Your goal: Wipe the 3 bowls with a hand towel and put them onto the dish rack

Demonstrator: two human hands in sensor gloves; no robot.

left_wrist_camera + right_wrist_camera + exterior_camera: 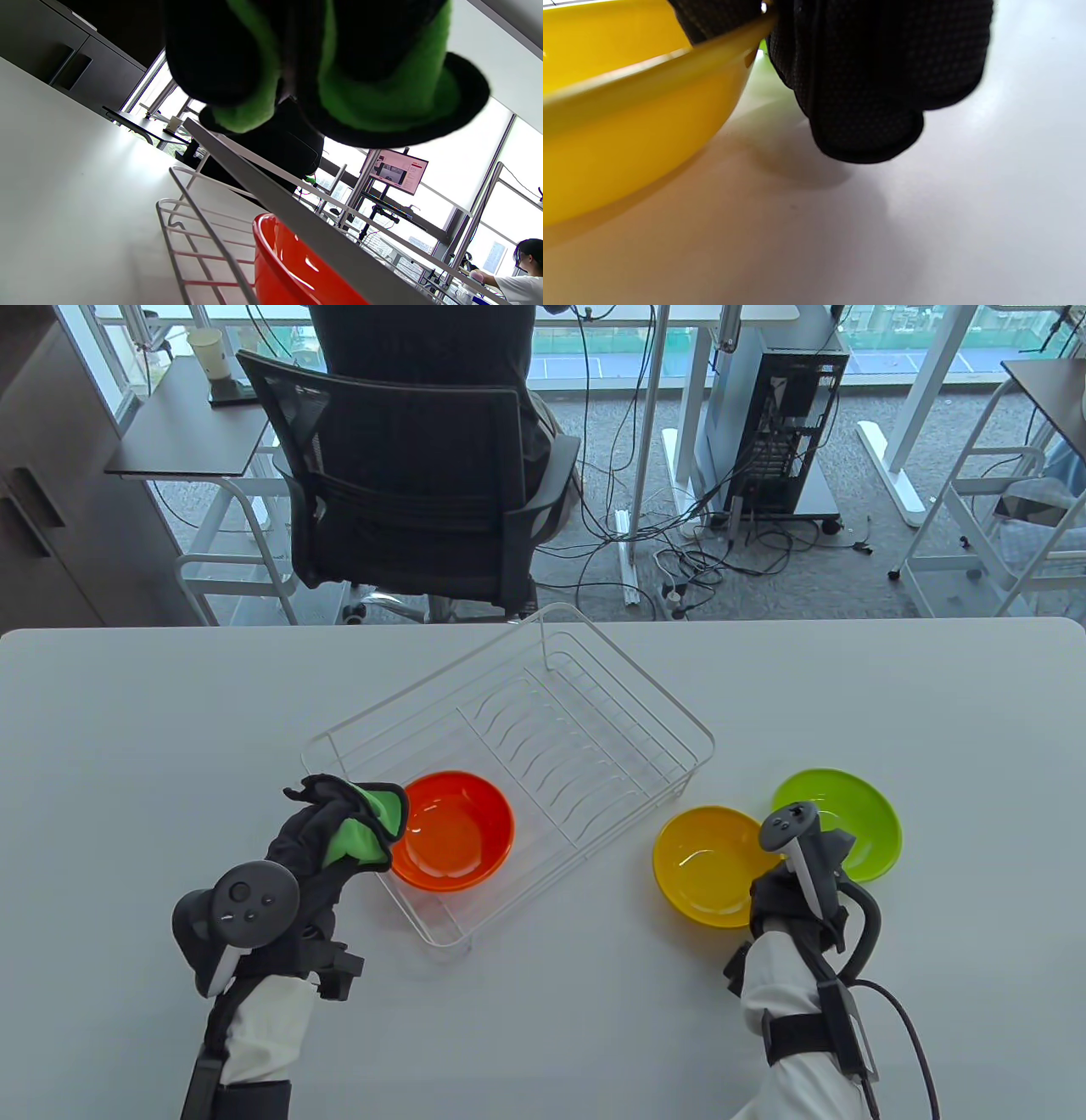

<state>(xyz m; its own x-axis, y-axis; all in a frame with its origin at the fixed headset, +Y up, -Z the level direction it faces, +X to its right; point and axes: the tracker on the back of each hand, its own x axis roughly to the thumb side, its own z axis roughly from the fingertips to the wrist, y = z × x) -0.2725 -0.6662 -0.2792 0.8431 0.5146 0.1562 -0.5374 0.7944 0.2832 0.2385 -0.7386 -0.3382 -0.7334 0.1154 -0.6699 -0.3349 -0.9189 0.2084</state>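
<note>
A red bowl (454,831) (292,271) sits inside the near-left corner of the white wire dish rack (594,712) (191,220). My left hand (331,831) grips a bunched green towel with a black edge (365,823) (382,84) just left of the red bowl, above the rack's rim. A yellow bowl (704,857) (628,127) stands on the table to the right of the rack, touching a green bowl (848,814) behind it. My right hand (776,865) pinches the yellow bowl's near-right rim, with fingers (874,84) outside the wall and one inside.
The white table (170,729) ends just beyond the rack. Behind that edge a person sits in a black office chair (407,475). A computer tower (780,415) and cables lie on the floor further back.
</note>
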